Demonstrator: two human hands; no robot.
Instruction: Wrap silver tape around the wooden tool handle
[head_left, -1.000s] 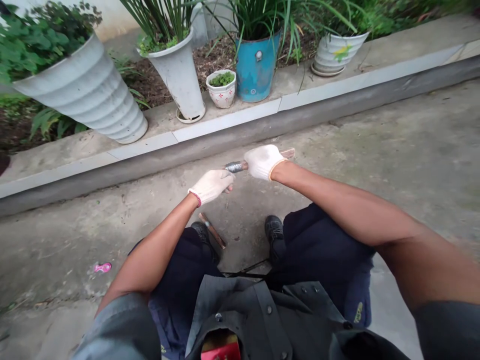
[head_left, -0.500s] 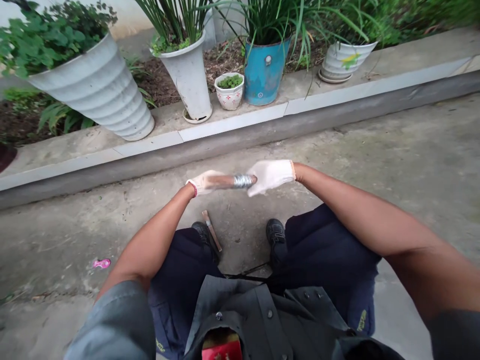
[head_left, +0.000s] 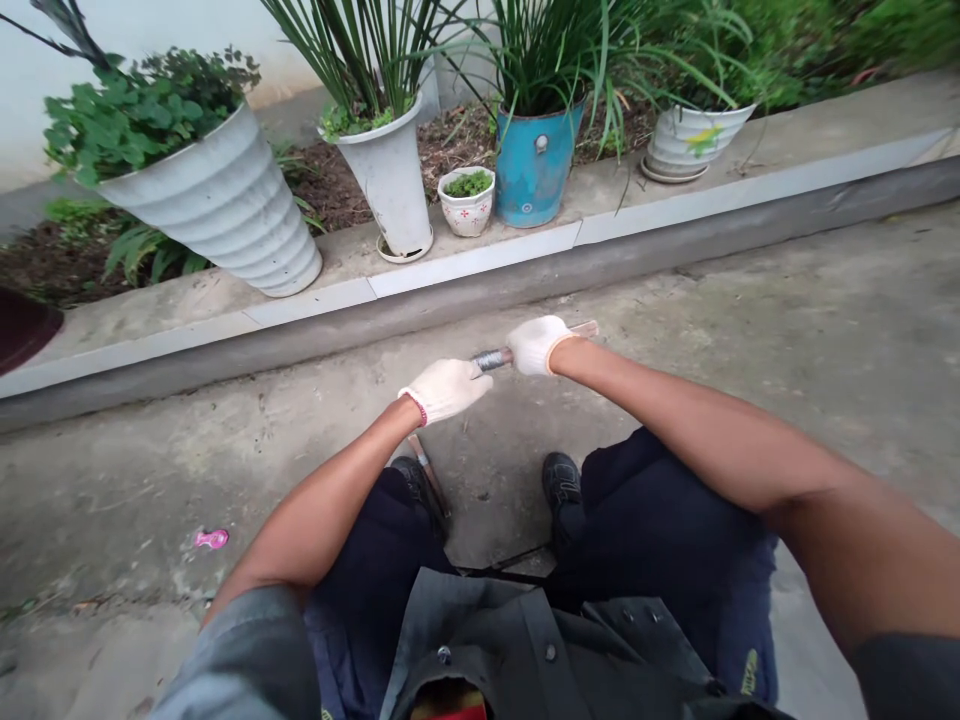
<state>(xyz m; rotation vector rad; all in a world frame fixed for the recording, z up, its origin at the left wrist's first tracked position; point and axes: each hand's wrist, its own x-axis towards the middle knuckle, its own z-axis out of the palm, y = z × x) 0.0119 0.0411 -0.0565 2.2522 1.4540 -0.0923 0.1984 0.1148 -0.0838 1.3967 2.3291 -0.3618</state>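
1. Head view: gloved hands meet out front, above the concrete ground [head_left: 750,330], ahead of the knees.
2. Right hand [head_left: 537,344] is closed around a wooden-handled tool [head_left: 495,359]; the handle's butt end pokes out past the wrist, and a grey metal-wrapped band shows just left of the fist.
3. Left hand [head_left: 445,388] is closed over the tool's far end, so the working tip is hidden; I cannot tell what kind of tool it is.
4. Handling, as a judgement: stiff, light enough for one hand, wood likely grippy through cotton gloves. Best hold is the bare wooden shaft; the covered end may be sharp.
5. Below the left hand, a second stick-like tool [head_left: 429,474] lies on the ground beside the left shoe [head_left: 414,476].
6. Beyond the hands, a raised kerb [head_left: 480,262] carries a ribbed white pot [head_left: 217,205], a tall white pot [head_left: 394,175], a small patterned pot [head_left: 466,202] and a blue pot [head_left: 534,160].
7. Far left of the hands, a pink scrap [head_left: 211,539] on the ground.
8. Writing: yellow marks low on the trousers, too small to read. No brand legible.
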